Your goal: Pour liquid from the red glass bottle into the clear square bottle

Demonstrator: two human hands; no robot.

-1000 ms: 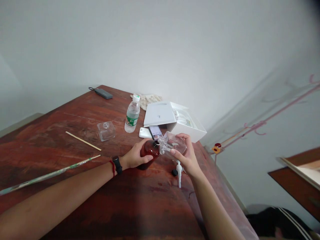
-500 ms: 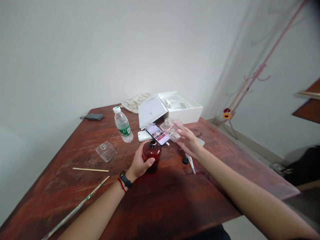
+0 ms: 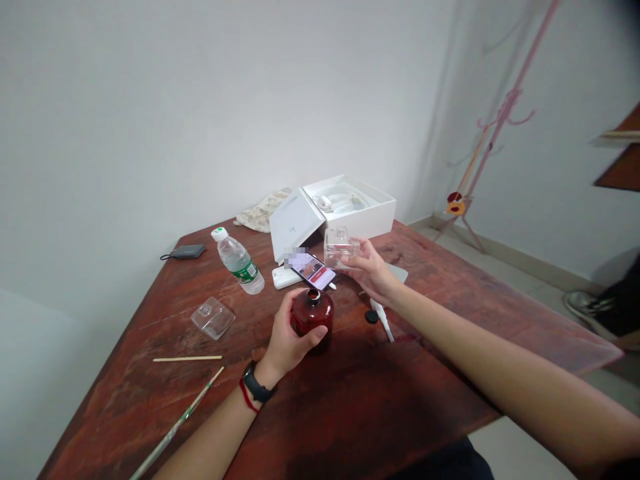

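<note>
My left hand [image 3: 293, 337] is wrapped round a dark red-brown glass bottle [image 3: 316, 313], which stands upright on the table with its mouth uncapped. Above the table, to the right of that bottle, my right hand [image 3: 373, 267] grips a clear, square-bodied glass bottle [image 3: 340, 248] with a short neck at its top. A similar clear piece [image 3: 213, 317] lies on the table at the left. A small black cap [image 3: 371, 317] and a white slender object [image 3: 384, 322] lie below my right hand. Behind the brown bottle, a lit phone [image 3: 315, 269] rests partly on a white object [image 3: 286, 277].
A water bottle [image 3: 239, 262] with a green label stands left of the phone. An open white box [image 3: 367, 212] and its lid [image 3: 295, 223] sit at the back, beside a cloth [image 3: 257, 212]. A grey pouch-like item [image 3: 185, 252], a chopstick [image 3: 187, 359] and a wrapped stick [image 3: 175, 427] lie left.
The clear bottle in my right hand has turned more upright, its neck now pointing up. My left hand still holds the brown bottle. The camera view has shifted slightly.
</note>
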